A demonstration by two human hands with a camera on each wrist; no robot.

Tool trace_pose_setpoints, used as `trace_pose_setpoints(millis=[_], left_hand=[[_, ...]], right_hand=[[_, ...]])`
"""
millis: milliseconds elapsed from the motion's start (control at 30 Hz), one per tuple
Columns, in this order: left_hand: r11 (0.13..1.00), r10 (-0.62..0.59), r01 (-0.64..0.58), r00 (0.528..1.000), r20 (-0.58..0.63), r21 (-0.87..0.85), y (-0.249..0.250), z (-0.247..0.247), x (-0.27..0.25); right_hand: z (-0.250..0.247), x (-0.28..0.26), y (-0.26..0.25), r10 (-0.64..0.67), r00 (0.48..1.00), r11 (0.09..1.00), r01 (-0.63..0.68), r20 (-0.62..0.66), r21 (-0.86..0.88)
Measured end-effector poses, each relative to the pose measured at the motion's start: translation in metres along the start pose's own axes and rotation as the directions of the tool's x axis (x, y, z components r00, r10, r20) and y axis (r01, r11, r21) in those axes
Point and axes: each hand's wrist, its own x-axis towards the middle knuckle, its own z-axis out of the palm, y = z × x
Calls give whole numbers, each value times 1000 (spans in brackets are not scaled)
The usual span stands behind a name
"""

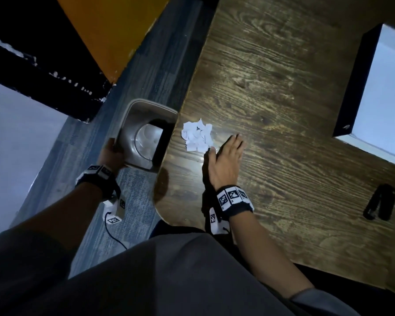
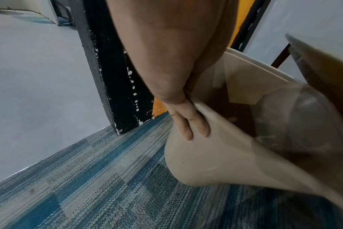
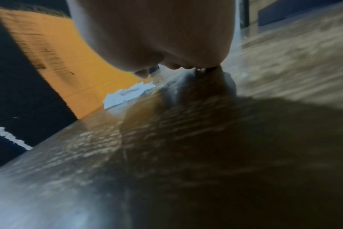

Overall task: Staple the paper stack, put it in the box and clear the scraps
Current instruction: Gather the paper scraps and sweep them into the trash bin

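Observation:
A small heap of white paper scraps (image 1: 197,135) (image 3: 127,94) lies near the left edge of the wooden table (image 1: 283,110). My right hand (image 1: 226,156) lies flat on the table just right of the heap, fingers straight, thumb side touching the scraps. My left hand (image 1: 111,153) (image 2: 186,120) grips the rim of a beige waste bin (image 1: 144,135) (image 2: 215,155), held tilted beside and below the table edge, mouth toward the scraps. The black box (image 1: 360,87) with white paper (image 1: 383,94) inside sits at the right. A black stapler (image 1: 380,201) lies near the right front.
Blue woven carpet (image 1: 123,201) (image 2: 108,178) covers the floor left of the table. A black post (image 2: 112,77) and an orange panel (image 1: 114,30) stand beyond the bin. A clear plastic lid or cup (image 1: 148,137) lies inside the bin. My grey-clad lap fills the bottom of the head view.

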Motion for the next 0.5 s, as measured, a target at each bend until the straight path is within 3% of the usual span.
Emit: trace_pose_setpoints(millis=[200,333,500], left_hand=[[996,90,-90,996,-25,20,-29,4,36],[996,84,-84,996,8,-6,12,6,-2],[998,60,-60,998,34,-3,21,10,-9]], right_hand=[[21,16,-44,-108,993,994,107,44,36],[36,14,-72,-260,962,964,263,80,-25],[54,8,-111,-390,905,908,409,167,-93]])
